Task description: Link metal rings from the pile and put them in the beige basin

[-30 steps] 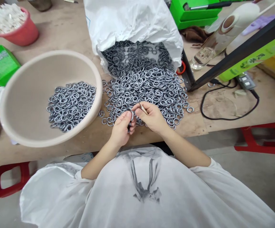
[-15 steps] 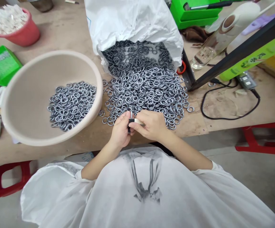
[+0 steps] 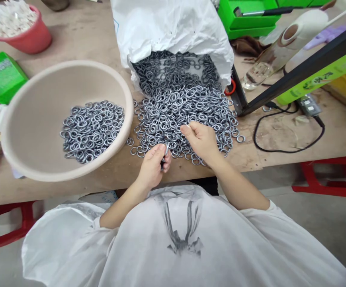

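Note:
My left hand [image 3: 151, 166] is closed, with a grey metal ring [image 3: 166, 149] pinched upright between thumb and fingers. A small dark thing [image 3: 162, 162] shows inside the same grip; its kind is unclear. Over the front of a loose heap of grey rings [image 3: 187, 107] is my right hand [image 3: 202, 140], its thumb and index finger pressed together. A tiny whitish bit shows at its fingertips, too small to name. The heap spills from a white sack [image 3: 173, 26] lying on its side. To the left, a beige basin [image 3: 32, 131] holds a smaller pile of rings.
A black metal post [image 3: 298, 75] slants across the right side, beside a clear bottle [image 3: 259, 73] and a black cable [image 3: 283, 150]. Green bins [image 3: 250, 26] stand at the back. At the left are a red pot [image 3: 37, 38] and a green tray [image 3: 4, 93].
My hands have parted. The right has moved up and right over the ring heap; the black-and-white piece between them no longer shows whole. My left hand keeps its ring.

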Motion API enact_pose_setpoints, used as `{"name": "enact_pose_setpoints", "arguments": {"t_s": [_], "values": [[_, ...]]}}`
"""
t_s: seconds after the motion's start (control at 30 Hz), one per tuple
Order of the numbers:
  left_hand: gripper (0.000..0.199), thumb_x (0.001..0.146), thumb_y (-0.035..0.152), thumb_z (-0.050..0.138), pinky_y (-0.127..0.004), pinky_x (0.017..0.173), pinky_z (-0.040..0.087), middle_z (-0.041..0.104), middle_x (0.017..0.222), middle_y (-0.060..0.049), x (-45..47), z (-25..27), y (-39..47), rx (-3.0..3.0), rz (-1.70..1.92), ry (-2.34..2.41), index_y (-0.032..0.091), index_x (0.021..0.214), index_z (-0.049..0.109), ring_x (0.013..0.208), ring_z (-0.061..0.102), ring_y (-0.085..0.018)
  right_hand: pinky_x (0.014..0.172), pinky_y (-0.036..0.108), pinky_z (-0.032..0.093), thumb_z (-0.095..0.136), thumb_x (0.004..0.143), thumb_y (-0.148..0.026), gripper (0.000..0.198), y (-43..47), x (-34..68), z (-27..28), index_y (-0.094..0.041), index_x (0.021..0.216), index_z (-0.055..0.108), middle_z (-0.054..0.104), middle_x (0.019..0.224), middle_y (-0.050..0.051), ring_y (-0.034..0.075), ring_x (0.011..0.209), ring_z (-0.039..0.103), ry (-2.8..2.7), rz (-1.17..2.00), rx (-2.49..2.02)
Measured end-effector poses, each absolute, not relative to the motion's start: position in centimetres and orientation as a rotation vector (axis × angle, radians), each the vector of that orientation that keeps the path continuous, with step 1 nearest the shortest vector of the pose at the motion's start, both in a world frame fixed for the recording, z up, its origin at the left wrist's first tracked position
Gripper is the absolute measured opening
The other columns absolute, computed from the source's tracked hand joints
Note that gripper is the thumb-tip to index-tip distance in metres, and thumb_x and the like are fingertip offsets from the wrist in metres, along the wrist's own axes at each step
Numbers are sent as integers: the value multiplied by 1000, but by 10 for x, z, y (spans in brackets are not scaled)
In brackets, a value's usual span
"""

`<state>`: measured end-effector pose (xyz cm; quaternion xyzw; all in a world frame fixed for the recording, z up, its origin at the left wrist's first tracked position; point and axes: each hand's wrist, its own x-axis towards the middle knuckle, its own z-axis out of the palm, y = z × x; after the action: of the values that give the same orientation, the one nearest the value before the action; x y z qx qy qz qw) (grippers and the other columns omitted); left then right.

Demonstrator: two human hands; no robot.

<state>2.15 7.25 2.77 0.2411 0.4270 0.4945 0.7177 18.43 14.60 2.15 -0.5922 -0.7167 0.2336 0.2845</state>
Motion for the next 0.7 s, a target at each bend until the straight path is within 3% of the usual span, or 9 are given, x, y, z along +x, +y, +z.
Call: {"name": "enact_pose_setpoints", "arguments": {"t_s": [0.13,0.23,0.3,0.43,0.57,0.7], "values": [[34,76,45,76,-16,38,30,53,65,4,12,22,77,539,1150,1007,15,77,59,46,44,-4,62,29,29,51,95,-54,37,168,164,28,-21,95,67,69,87,5,19,72,58,-2169,418,-1630],[30,77,37,74,-15,38,30,56,65,3,5,16,79,512,1171,1016,15,96,67,46,46,-5,66,31,34,57,94,-43,30,188,142,27,-22,113,68,70,109,9,23,84,63,-2350,297,-1635],[30,76,33,74,-15,38,31,57,65,3,0,15,79,489,1186,1013,16,100,67,47,49,-6,67,32,36,56,94,-33,26,200,132,26,-19,113,69,69,112,12,25,86,64,-2428,262,-1653],[25,74,36,74,-16,36,32,60,69,2,-6,15,80,456,1227,991,17,82,60,48,52,-7,70,33,37,52,95,-27,21,210,137,28,-16,101,70,68,108,12,24,86,61,-2290,328,-1637],[37,73,44,78,-16,36,31,58,67,3,-4,17,86,484,1254,1022,18,75,51,49,53,-7,66,29,38,57,92,-33,20,190,158,36,-17,83,63,61,78,3,15,70,52,-1903,939,-1360],[44,70,51,81,-15,38,32,54,62,5,11,18,93,557,1184,1035,19,79,53,49,51,-7,58,27,40,58,89,-46,28,151,164,37,-20,82,58,60,71,-1,12,59,51,-1623,1566,-1004]]}}
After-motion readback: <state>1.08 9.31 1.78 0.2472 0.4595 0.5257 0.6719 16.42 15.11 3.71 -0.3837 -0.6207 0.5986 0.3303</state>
